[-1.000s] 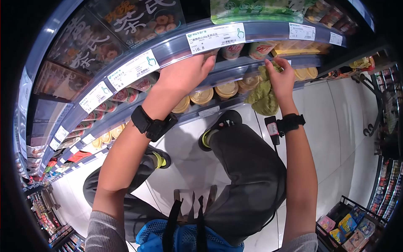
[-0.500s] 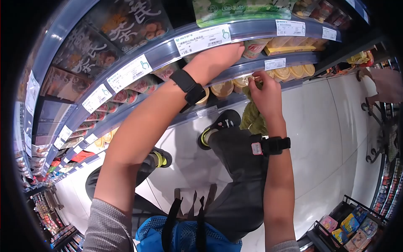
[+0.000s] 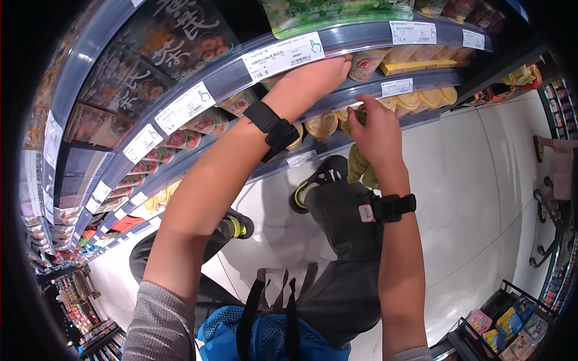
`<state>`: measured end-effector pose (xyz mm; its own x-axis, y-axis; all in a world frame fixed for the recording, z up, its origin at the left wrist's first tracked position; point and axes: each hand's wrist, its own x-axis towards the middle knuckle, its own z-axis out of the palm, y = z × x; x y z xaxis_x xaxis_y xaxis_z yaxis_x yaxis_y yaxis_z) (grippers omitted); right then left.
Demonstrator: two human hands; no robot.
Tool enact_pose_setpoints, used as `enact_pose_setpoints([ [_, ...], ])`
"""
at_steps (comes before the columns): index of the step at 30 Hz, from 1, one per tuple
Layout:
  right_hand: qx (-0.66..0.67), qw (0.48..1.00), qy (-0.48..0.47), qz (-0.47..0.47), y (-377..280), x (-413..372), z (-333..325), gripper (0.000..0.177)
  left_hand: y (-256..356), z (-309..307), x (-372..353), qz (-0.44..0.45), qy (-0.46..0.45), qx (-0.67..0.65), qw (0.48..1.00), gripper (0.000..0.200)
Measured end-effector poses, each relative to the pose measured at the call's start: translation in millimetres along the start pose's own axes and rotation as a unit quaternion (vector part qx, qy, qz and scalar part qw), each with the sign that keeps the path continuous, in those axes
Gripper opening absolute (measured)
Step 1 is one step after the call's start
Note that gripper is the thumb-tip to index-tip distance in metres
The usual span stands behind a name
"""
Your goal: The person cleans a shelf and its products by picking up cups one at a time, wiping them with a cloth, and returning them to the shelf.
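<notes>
Closest in, a blue mesh bag (image 3: pixel 265 337) with black straps hangs at the person's chest above grey trousers (image 3: pixel 343 240). Both bare forearms rise from it, each banded by a black wrist strap. The right hand (image 3: pixel 376 129) is curled tight around a crumpled green cloth (image 3: pixel 360 168), whose soft folds hang below the palm. Its knuckles sit just beside the round yellow-lidded tubs (image 3: pixel 322 125) on the lower shelf. Further in, the left hand (image 3: pixel 316 72) reaches under the glossy curved shelf rail (image 3: pixel 361 39). Its fingertips are hidden behind the rail, so I cannot tell how it grips. It lies near a red-and-white cup (image 3: pixel 366 63), below a white paper price label (image 3: pixel 283 56).
</notes>
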<state>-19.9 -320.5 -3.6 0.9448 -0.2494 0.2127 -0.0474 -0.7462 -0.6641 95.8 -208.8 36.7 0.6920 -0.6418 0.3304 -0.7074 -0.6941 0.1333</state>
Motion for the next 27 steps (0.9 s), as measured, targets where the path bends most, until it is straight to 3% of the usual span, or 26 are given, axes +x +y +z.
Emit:
enact_pose_setpoints([
  [4,-0.005,1.000,0.010,-0.011,2,1,1,0.023,2,1,-1,-0.025,-0.043,-0.026,0.998,0.025],
  [10,0.003,1.000,0.024,-0.010,1,5,1,0.025,-9,6,-5,0.003,-0.003,-0.008,1.000,0.029],
  [17,0.002,1.000,0.018,-0.002,-5,5,6,0.027,-6,-1,-8,-0.005,-0.049,-0.063,0.997,0.031],
  [22,0.033,0.999,0.017,0.002,-8,11,3,0.023,20,-14,-49,-0.053,0.032,0.022,0.998,0.034],
  [23,0.041,0.999,0.020,0.004,-9,12,3,0.022,21,-16,-62,0.002,0.070,0.036,0.997,0.049],
  [24,0.045,0.999,0.017,0.001,-6,14,4,0.022,19,-20,-75,-0.002,0.069,0.041,0.997,0.049],
  [26,0.086,0.996,-0.005,0.035,3,18,8,0.019,11,-31,-103,0.072,0.095,0.015,0.993,0.055],
  [27,0.096,0.995,-0.004,0.037,5,20,10,0.018,4,-41,-115,0.069,0.054,0.012,0.996,0.054],
])
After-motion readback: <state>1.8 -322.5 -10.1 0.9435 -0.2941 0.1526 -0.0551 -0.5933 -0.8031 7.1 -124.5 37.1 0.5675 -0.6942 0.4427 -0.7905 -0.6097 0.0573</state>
